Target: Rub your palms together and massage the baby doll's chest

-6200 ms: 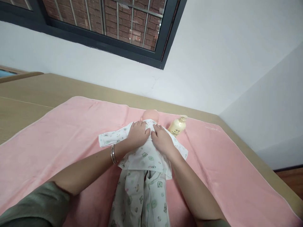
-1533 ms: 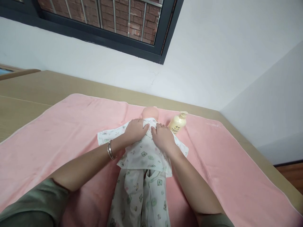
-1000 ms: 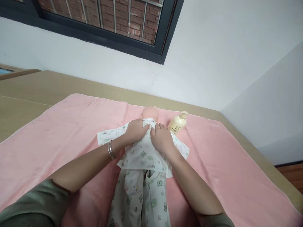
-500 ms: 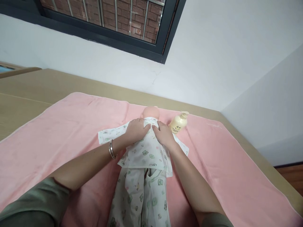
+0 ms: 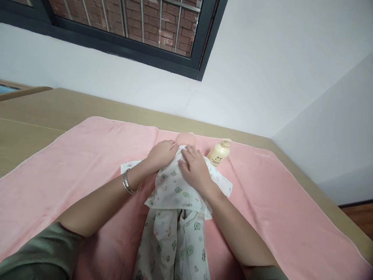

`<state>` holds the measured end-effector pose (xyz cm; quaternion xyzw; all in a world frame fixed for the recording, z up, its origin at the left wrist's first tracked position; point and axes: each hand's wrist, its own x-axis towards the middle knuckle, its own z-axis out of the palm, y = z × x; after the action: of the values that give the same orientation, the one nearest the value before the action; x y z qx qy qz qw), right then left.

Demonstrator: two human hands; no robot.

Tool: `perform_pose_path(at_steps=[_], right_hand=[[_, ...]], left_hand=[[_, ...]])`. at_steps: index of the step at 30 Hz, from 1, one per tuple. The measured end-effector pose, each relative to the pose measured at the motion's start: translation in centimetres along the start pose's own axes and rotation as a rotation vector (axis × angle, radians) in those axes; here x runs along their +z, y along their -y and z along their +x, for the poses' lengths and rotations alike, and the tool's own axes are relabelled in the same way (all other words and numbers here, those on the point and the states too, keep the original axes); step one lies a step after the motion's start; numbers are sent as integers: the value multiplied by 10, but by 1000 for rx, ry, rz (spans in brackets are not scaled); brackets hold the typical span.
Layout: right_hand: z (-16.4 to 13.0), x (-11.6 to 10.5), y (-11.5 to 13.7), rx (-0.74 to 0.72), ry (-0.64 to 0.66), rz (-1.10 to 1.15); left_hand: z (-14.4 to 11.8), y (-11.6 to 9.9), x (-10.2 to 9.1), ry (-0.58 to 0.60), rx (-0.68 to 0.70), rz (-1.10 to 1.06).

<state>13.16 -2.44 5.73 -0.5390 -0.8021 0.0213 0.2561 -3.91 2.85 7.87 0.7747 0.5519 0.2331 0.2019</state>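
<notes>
A baby doll (image 5: 185, 138) lies on its back on a pink towel (image 5: 72, 163), dressed in a white printed top (image 5: 175, 188) and matching trousers (image 5: 177, 249). My left hand (image 5: 161, 154), with a metal bangle on the wrist, grips the top's fabric at the doll's shoulder near the neck. My right hand (image 5: 194, 169) lies flat on the doll's chest with its fingers spread over the fabric. Only the top of the doll's head shows beyond my hands.
A cream pump bottle (image 5: 219, 153) lies on the towel just right of the doll's head. The towel covers a tan mattress (image 5: 35, 112) that meets a white wall. A dark-framed window (image 5: 131, 35) sits above.
My left hand has shifted up toward the doll's neck and closed on the fabric. My right hand has slid left onto the middle of the chest.
</notes>
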Motion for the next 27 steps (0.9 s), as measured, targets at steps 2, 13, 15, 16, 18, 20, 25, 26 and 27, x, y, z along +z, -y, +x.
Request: perform_pose_path(at_steps=[2,13,15,16,18,20,25,26,27], right_hand=[[-1,5,2,-22,46,-24],[-4,8,4,-24,-15,33],[-3,4,6,27,-99,64],[-3,2,6,53,-151,78],[-3,0,6,82,-167,90],[-2,2,4,90,-74,82],[2,-8,-2,151,-41,151],[2,-15,-3,158,-82,181],[2,-23,-4,163,-126,210]], left_hand=[[-1,0,-7,-40,-1,-27],[-17,-20,-26,-64,-13,7],[-25,-27,-31,-20,-14,68],[-30,-31,-33,9,-4,105],[-42,-39,-35,99,73,182],[-57,-46,-33,239,202,250],[-88,-58,-9,512,378,362],[-91,-60,-3,529,394,378],[-92,-62,1,539,403,399]])
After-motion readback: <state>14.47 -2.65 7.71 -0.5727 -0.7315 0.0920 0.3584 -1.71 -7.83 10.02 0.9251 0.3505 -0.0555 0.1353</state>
